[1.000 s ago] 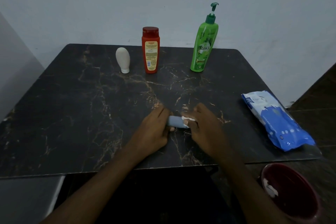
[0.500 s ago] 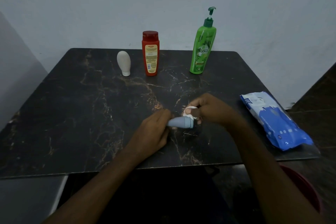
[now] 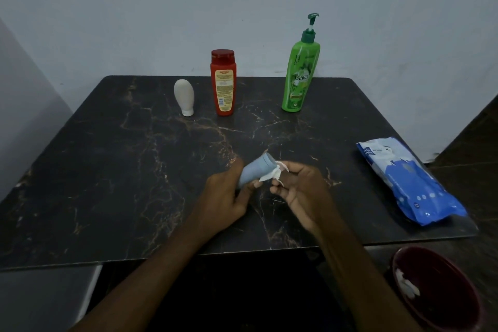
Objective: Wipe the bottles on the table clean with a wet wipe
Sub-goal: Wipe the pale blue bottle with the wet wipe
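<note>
My left hand (image 3: pixel 225 197) grips the lower end of a small blue-grey bottle (image 3: pixel 254 171), tilted with its cap end pointing up and away. My right hand (image 3: pixel 299 188) pinches a crumpled white wet wipe (image 3: pixel 272 174) against the bottle's right side. At the back of the dark marble table (image 3: pixel 107 170) stand a small white bottle (image 3: pixel 184 97) on its cap, a red bottle (image 3: pixel 223 82) and a tall green pump bottle (image 3: pixel 299 75), all upright and untouched.
A blue and white pack of wet wipes (image 3: pixel 407 183) lies near the table's right edge. Below the front right corner sits a dark red bin (image 3: pixel 442 291) with a used white wipe inside. A pale wall stands behind the table.
The blue-grey bottle has tilted from lying sideways to pointing up and away. My right hand with the wipe has moved from the cap end down along the bottle's right side.
</note>
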A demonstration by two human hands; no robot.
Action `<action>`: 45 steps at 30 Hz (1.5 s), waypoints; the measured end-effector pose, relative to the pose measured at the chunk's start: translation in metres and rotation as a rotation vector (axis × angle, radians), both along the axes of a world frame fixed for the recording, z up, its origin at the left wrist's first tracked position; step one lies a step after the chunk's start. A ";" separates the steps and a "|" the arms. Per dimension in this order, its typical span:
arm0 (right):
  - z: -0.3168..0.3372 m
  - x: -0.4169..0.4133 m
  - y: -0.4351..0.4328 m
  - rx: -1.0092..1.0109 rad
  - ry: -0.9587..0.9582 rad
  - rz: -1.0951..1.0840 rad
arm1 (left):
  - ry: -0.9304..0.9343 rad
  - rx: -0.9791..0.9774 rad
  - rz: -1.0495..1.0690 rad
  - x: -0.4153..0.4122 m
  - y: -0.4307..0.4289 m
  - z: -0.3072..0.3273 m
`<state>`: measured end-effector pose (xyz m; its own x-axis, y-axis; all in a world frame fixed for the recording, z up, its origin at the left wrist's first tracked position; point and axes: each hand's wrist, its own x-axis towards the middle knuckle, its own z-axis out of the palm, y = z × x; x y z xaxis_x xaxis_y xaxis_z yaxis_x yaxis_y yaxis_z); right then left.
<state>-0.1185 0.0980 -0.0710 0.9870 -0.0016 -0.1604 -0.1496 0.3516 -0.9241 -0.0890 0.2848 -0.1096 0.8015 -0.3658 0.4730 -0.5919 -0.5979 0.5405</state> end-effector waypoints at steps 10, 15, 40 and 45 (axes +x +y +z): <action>0.019 -0.021 -0.005 0.078 -0.006 -0.256 | 0.008 0.008 0.013 0.000 0.000 0.002; 0.013 -0.018 0.010 0.010 0.010 -0.372 | 0.003 0.016 -0.007 -0.001 -0.001 0.000; 0.034 0.000 -0.025 -1.030 -0.593 0.001 | 0.228 -0.191 -0.222 0.012 0.004 0.001; 0.029 0.009 -0.027 -1.073 -0.546 -0.061 | 0.206 -0.192 -0.223 0.011 0.005 0.001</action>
<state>-0.1094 0.0712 -0.0421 0.9181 0.0722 0.3898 0.3419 -0.6418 -0.6864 -0.0776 0.2903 -0.1084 0.7977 -0.4629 0.3866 -0.5632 -0.3426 0.7520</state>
